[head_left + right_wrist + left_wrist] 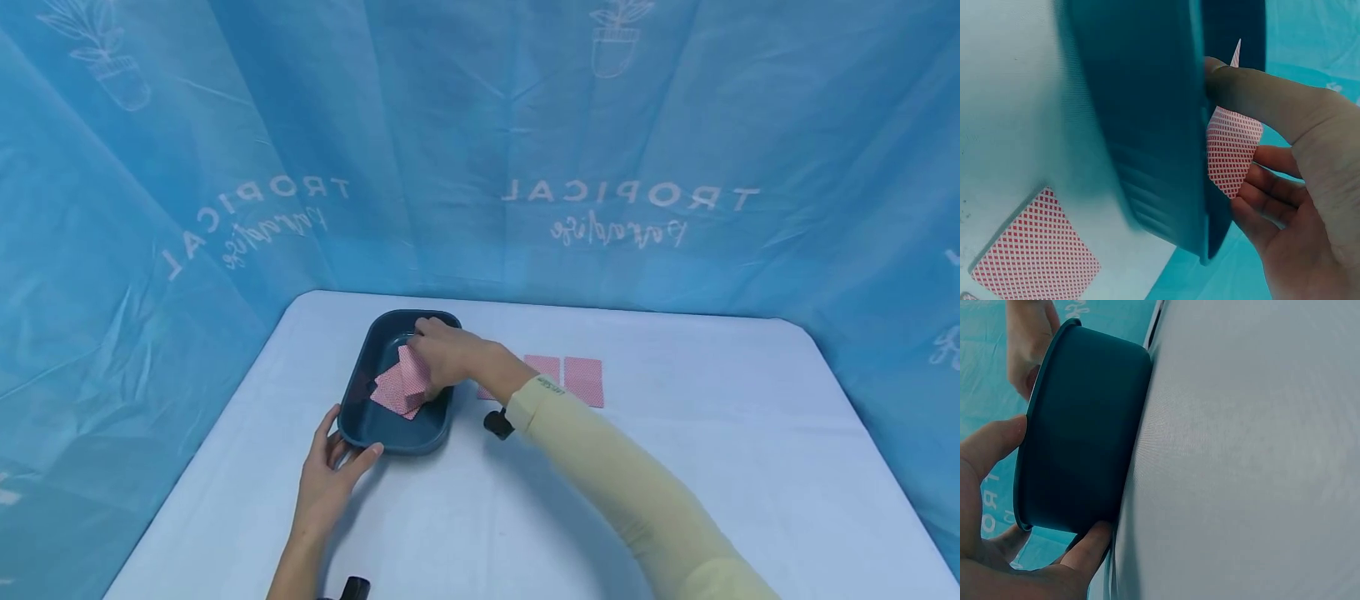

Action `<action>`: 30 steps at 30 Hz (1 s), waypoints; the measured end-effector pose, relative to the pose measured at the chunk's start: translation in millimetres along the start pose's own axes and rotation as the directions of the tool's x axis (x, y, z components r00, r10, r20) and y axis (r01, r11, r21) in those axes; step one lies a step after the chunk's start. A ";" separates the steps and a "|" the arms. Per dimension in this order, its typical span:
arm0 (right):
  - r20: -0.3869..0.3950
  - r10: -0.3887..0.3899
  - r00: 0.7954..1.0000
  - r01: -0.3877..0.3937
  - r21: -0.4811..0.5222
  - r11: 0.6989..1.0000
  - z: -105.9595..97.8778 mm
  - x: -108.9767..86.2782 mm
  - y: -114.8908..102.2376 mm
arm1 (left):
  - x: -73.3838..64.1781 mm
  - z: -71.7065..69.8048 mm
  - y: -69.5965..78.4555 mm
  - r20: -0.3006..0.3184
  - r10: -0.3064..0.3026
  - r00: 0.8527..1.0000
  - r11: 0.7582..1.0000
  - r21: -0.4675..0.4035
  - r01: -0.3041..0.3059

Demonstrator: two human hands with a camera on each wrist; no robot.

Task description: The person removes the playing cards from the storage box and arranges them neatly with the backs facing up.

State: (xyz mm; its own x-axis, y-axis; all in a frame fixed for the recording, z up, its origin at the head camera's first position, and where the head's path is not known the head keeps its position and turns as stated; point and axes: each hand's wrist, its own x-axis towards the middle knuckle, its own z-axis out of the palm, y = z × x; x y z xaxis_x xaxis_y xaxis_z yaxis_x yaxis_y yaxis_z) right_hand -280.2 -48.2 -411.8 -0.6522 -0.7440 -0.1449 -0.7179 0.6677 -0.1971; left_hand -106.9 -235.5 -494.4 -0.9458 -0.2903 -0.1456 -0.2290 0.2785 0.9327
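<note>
A dark blue plastic basin [408, 448] stands on the white table, left of the middle. At its near left corner my left hand [330, 479] grips it, thumb at the rim and fingers round the side wall. My right hand [450, 354] reaches over the basin's right rim. Between its thumb and fingers it pinches a red-and-white patterned playing card [1235, 150], tilted over the inside. More such playing cards [390, 392] lie beneath it in the basin, partly covered by the held card. The left wrist view shows the basin's outer wall [1085, 431], with its inside hidden.
Right of the basin, several patterned cards lie on the table, among them a far right card [583, 381] and one beside it [543, 364]. My right forearm crosses above and partly hides them. A blue printed curtain [480, 150] hangs behind the table.
</note>
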 end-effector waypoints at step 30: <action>-0.019 -0.028 0.999 0.028 0.000 1.000 -29.8 -44.5 28.0 | -0.6 3.5 2.5 -0.017 0.006 1.000 1.000 0.014 -0.006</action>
State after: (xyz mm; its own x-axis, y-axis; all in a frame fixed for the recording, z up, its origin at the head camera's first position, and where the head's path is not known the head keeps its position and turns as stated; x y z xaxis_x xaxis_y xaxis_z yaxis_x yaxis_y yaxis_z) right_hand -278.5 4.3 -381.9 -0.6363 -0.7619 -0.1209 -0.7360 0.6465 -0.2007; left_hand -107.7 -231.4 -493.1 -0.9430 -0.3043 -0.1344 -0.2269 0.2928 0.9289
